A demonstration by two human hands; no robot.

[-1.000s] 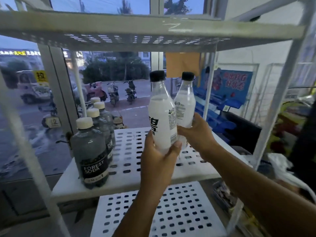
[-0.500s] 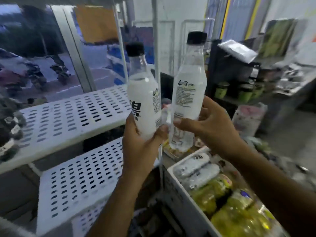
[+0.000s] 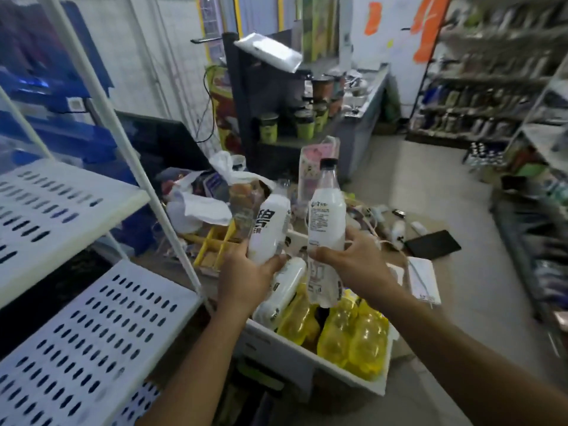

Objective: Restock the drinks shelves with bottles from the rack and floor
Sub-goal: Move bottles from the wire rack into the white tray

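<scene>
Turned away from the perforated shelves (image 3: 76,333) at left of frame; now over the white crate (image 3: 307,352), lower centre. Left grip (image 3: 246,278) wrapped round the tilted white bottle (image 3: 270,232); right grip (image 3: 353,259) holding the upright white bottle (image 3: 325,222), black cap. Neither shelved yet. Yellow bottles (image 3: 353,333) lying in crate below. Probably swapping or adding stock rather than placing.

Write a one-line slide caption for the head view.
Left hand grips the tilted white bottle, right hand the upright white bottle, above a bin of yellow bottles beside perforated shelves.
</scene>
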